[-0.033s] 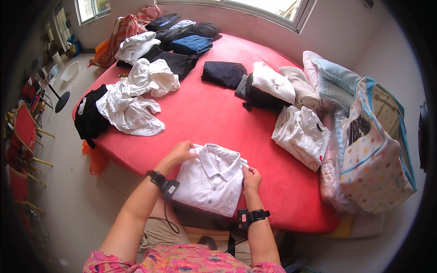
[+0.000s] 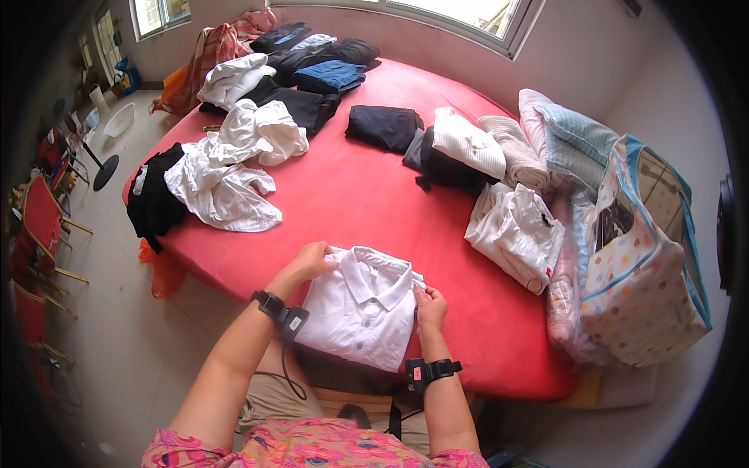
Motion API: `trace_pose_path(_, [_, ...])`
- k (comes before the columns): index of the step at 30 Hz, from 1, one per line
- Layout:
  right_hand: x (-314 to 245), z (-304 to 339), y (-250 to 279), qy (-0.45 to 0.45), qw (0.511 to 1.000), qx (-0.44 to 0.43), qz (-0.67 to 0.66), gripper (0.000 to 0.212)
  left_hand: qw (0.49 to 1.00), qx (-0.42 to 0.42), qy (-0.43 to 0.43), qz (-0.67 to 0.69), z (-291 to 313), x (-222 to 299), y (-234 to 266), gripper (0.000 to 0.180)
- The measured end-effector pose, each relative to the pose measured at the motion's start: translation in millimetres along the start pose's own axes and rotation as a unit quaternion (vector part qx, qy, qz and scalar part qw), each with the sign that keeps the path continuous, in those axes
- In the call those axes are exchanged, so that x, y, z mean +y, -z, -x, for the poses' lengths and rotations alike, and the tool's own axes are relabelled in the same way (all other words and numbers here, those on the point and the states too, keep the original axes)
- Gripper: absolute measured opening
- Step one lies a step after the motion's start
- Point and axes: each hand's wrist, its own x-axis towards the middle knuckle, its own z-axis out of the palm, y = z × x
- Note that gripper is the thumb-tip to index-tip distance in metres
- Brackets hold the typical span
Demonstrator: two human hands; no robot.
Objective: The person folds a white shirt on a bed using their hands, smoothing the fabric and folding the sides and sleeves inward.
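A white collared shirt (image 2: 363,327) lies folded in a neat rectangle at the near edge of the red-covered bed, collar and buttons facing up. My left hand (image 2: 314,261) pinches its upper left corner beside the collar. On the opposite side, my right hand (image 2: 430,306) grips the shirt's right edge just below the shoulder, fingers closed on the cloth. Each wrist wears a black strap with a small box. Part of the shirt's lower edge reaches the bed's front side.
Rumpled white clothes (image 2: 226,191) and a black garment (image 2: 156,195) lie at left. Folded dark clothes and jeans (image 2: 330,76) sit at the back. Right of me are a folded white garment (image 2: 515,234), pillows (image 2: 577,132) and a dotted storage bag (image 2: 640,288). Red chairs (image 2: 43,222) stand far left.
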Motion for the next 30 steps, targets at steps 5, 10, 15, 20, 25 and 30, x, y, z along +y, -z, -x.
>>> trace_pose_path(5, [11.5, -7.2, 4.4, 0.04, 0.999, 0.005, -0.026, 0.016, 0.929, -0.084, -0.038, 0.357, 1.2, -10.2, -7.3, 0.026])
trace_pose_path(10, [-3.3, 0.8, 0.9, 0.011, 1.0, -0.025, 0.011, 0.015, 0.949, 0.013, -0.016, 0.315, 3.4, -36.6, -16.9, 0.016])
trace_pose_path(15, [-12.1, 1.6, 3.7, -0.017, 1.0, -0.019, 0.017, 0.017, 0.989, 0.02, 0.043, 0.142, 10.5, 30.0, 8.4, 0.032])
trace_pose_path(20, [-7.1, 6.2, -2.0, 0.037, 0.999, -0.014, -0.005, 0.016, 0.991, -0.051, 0.019, 0.121, -1.8, 26.7, -1.8, 0.034])
trace_pose_path(25, [-7.1, 6.4, -9.2, 0.164, 0.985, -0.037, -0.041, 0.015, 0.923, -0.041, -0.057, 0.378, 4.2, -11.5, -19.3, 0.022])
trace_pose_path(30, [6.5, -20.2, -2.8, 0.153, 0.987, -0.046, 0.027, 0.016, 0.976, 0.036, -0.042, 0.211, 6.9, 4.6, -16.9, 0.028])
